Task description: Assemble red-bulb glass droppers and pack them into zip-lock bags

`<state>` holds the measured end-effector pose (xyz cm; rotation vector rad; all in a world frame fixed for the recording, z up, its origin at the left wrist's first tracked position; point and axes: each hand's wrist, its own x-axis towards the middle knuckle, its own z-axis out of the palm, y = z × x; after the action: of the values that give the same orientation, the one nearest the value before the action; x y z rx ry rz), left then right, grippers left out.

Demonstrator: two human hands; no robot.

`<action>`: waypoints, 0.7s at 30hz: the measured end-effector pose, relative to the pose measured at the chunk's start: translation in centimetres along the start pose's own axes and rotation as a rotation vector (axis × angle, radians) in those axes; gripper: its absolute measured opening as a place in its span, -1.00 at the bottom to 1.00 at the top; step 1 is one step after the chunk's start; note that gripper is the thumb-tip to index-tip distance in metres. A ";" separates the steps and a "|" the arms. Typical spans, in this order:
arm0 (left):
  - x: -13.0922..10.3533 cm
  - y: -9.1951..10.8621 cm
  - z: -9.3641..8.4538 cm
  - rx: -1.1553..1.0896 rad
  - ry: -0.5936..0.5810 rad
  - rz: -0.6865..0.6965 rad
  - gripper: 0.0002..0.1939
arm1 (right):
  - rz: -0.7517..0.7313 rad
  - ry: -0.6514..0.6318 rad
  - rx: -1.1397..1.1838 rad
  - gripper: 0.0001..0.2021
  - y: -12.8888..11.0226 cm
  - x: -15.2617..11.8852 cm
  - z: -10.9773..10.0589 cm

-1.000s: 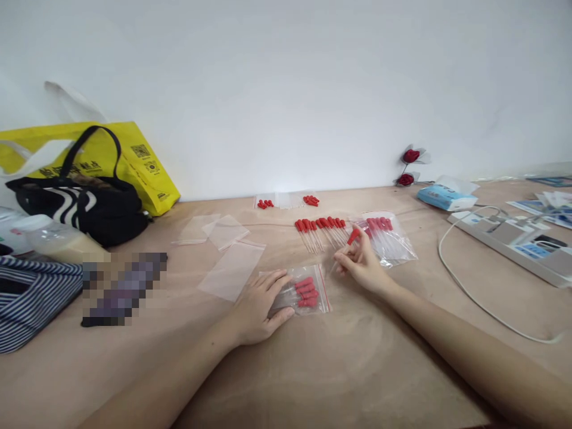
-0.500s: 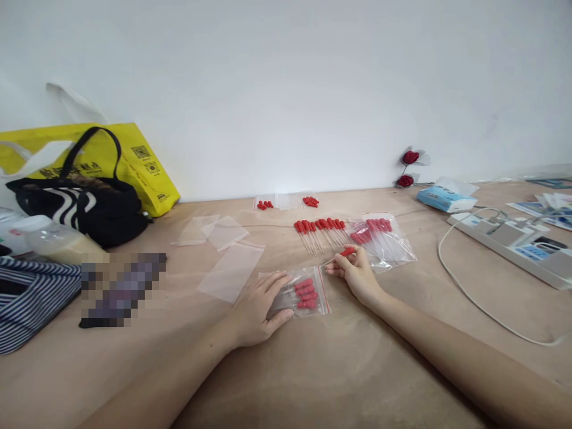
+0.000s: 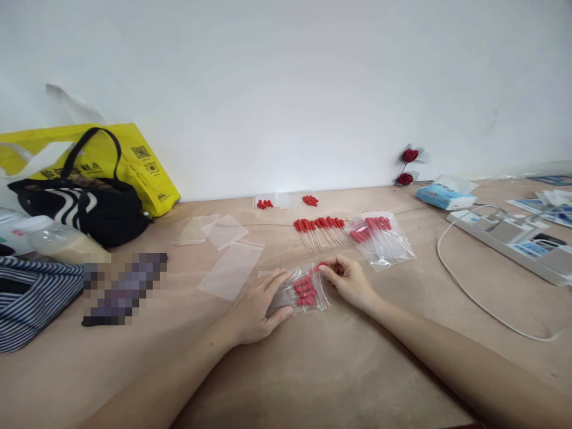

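A clear zip bag (image 3: 286,296) lies flat on the table with several red-bulbed droppers (image 3: 305,291) inside, their bulbs towards its red-edged mouth. My left hand (image 3: 261,307) rests on the bag's left part, fingers and thumb spread. My right hand (image 3: 351,281) is closed, pinching another dropper by its red bulb (image 3: 320,267) at the bag's mouth; its stem points left into the bag. Behind my hands lies a row of loose droppers (image 3: 319,225), bulbs away from me. To their right is a filled zip bag (image 3: 386,238) of droppers.
Flat clear bags (image 3: 232,268) lie left of centre. Small bags with red bulbs (image 3: 310,201) are by the wall. At left are a yellow bag (image 3: 152,179), a black bag (image 3: 111,208) and a bottle (image 3: 62,241); at right, a tissue pack (image 3: 442,195) and a power strip (image 3: 513,244) with a cable.
My right hand has moved left with the dropper, bringing it from beside the bag's mouth into the opening. My left hand has stayed on the bag.
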<state>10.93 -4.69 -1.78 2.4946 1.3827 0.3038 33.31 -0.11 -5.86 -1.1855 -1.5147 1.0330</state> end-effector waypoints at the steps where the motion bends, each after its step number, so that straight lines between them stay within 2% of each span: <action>1: 0.0 0.0 0.0 0.005 0.004 0.005 -0.44 | -0.028 -0.012 -0.062 -0.73 0.0 0.0 0.0; 5: 0.1 -0.1 0.1 0.033 0.015 0.037 -0.43 | -0.160 -0.019 -0.239 -0.81 -0.6 0.1 0.3; 10: 0.2 -0.3 0.2 0.058 0.018 0.044 -0.44 | -0.194 -0.083 -0.291 -0.85 -0.7 0.9 0.9; 14: 0.2 -0.3 0.3 0.056 0.021 0.043 -0.44 | -0.105 -0.170 -0.266 -0.81 -0.5 1.4 1.0; 18: 0.1 -0.3 0.3 0.061 0.025 0.037 -0.43 | 0.068 -0.096 -0.319 -0.85 -1.4 1.5 1.2; 21: 0.1 -0.3 0.3 0.069 0.026 0.025 -0.42 | 0.074 -0.103 -0.425 -0.84 -2.1 1.5 1.4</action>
<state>10.87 -4.47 -2.13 2.5742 1.3959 0.3000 31.37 0.86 -3.92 -1.5074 -1.8435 0.8519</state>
